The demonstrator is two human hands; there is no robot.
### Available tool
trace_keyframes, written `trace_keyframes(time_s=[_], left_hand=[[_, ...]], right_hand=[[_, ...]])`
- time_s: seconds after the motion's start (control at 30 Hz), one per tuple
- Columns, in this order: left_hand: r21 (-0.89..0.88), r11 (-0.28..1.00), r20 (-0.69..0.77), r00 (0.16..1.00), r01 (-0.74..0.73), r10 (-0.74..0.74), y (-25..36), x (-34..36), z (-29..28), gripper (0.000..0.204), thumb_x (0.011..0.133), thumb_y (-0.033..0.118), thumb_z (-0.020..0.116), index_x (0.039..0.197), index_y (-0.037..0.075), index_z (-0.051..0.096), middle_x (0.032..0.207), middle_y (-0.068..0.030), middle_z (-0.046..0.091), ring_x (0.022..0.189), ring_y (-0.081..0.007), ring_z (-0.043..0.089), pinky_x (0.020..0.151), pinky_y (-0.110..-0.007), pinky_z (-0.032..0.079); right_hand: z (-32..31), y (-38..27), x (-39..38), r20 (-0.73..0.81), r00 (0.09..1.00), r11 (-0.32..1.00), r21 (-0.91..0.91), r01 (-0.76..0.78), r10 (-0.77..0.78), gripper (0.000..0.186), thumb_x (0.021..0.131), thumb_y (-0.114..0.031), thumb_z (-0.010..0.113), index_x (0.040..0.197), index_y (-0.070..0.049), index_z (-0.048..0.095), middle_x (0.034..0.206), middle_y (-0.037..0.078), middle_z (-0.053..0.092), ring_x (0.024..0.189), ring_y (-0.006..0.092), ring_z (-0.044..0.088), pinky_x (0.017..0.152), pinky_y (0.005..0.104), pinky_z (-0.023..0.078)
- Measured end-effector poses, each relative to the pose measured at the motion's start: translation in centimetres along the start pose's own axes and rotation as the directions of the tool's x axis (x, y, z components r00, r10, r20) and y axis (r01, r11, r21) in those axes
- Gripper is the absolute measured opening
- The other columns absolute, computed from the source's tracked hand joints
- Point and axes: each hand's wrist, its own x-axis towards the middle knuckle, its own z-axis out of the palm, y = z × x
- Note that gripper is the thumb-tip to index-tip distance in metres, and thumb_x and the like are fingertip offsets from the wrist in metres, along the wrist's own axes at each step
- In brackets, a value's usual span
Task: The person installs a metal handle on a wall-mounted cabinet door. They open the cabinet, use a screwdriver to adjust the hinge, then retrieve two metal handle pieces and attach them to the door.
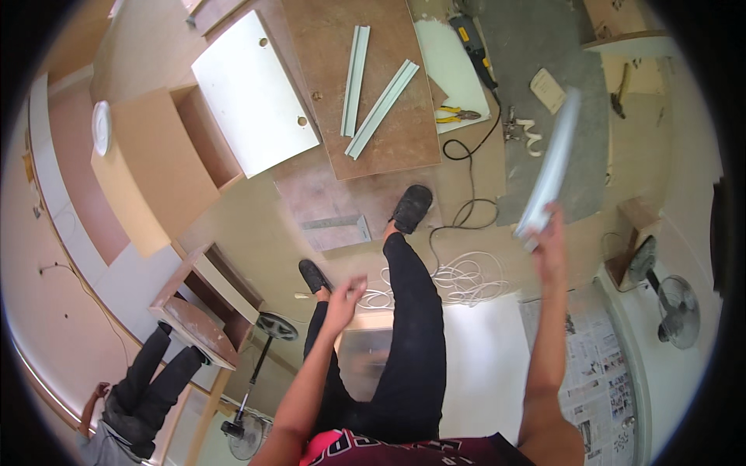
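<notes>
My right hand (548, 245) is closed around the lower end of a long, pale metal rail (553, 167), which tilts up to the right and is smeared by motion. My left hand (344, 301) hangs in front of my legs, its fingers curled loosely with nothing visible in them. Two similar grooved rails, one nearly upright (355, 81) and one slanted (382, 109), lie on a brown board (334, 46) ahead of me. Below that board a metal try square (342, 227) rests on another brown panel (295, 194).
A white panel with two round holes (252, 93) lies left of the board. Yellow-handled pliers (458, 115), a corded power tool (472, 46) and a hammer (620, 92) lie right. Coiled white cable (474, 279) is near my feet. Fans (678, 311) stand aside; another person (140, 404) is lower left.
</notes>
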Motion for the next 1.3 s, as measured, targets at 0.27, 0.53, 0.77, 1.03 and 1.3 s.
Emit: trace_keyframes(time_s=[0.27, 0.53, 0.77, 1.03, 1.3], left_hand=[[-0.887, 0.389, 0.037, 0.804, -0.246, 0.593, 16.3, -15.5, -7.6, 0.074, 0.104, 0.038, 0.07, 0.161, 0.009, 0.033, 0.153, -0.0149, 0.053, 0.135, -0.0332, 0.06, 0.108, -0.056, 0.054], [-0.777, 0.084, -0.49, 0.682, -0.624, 0.543, 4.1, -34.6, -9.2, 0.063, 0.1, 0.025, 0.075, 0.149, 0.003, 0.043, 0.126, -0.014, 0.064, 0.12, -0.0306, 0.067, 0.103, -0.049, 0.057], [-0.245, -0.048, -0.835, 0.186, -0.968, 0.518, -14.2, -69.2, -26.0, 0.068, 0.097, 0.031, 0.081, 0.148, 0.003, 0.045, 0.122, -0.0101, 0.066, 0.117, -0.024, 0.066, 0.1, -0.044, 0.057], [0.168, -0.332, -0.932, -0.26, -0.928, 0.253, -31.7, -84.5, -29.5, 0.068, 0.097, 0.039, 0.079, 0.145, 0.003, 0.047, 0.123, -0.0114, 0.063, 0.115, -0.0253, 0.066, 0.102, -0.05, 0.059], [0.489, -0.288, -0.871, -0.442, -0.823, -0.216, -40.9, -86.8, -29.1, 0.084, 0.099, 0.066, 0.059, 0.156, 0.008, 0.038, 0.143, -0.0153, 0.055, 0.128, -0.0305, 0.061, 0.109, -0.059, 0.054]], right_hand=[[20.4, -5.2, -32.7, 0.784, 0.598, 0.733, -0.504, 0.456, 0.167, 0.045, 0.089, -0.003, 0.079, 0.127, -0.014, 0.058, 0.131, 0.017, 0.048, 0.113, 0.0374, 0.059, 0.092, 0.0412, 0.053], [21.8, -1.7, -40.2, 0.933, 0.309, 0.584, -0.358, 0.729, 0.186, 0.102, 0.086, 0.0, 0.081, 0.166, -0.007, 0.017, 0.153, 0.027, 0.047, 0.141, 0.0451, 0.051, 0.116, 0.0492, 0.042], [47.6, 3.0, -69.4, 0.918, -0.021, 0.488, -0.192, 0.851, 0.397, 0.098, 0.086, -0.003, 0.082, 0.165, -0.006, 0.023, 0.144, 0.025, 0.056, 0.13, 0.0368, 0.061, 0.108, 0.0485, 0.05], [63.9, 12.1, -90.0, 0.73, -0.378, 0.344, 0.207, 0.916, 0.569, 0.095, 0.082, -0.03, 0.091, 0.153, 0.004, 0.036, 0.118, 0.027, 0.07, 0.108, 0.0395, 0.072, 0.094, 0.0472, 0.055], [69.9, 20.8, -96.5, 0.523, -0.654, 0.43, 0.495, 0.755, 0.546, 0.079, 0.087, -0.038, 0.086, 0.145, 0.001, 0.047, 0.108, 0.028, 0.073, 0.1, 0.0433, 0.074, 0.089, 0.0474, 0.056]])
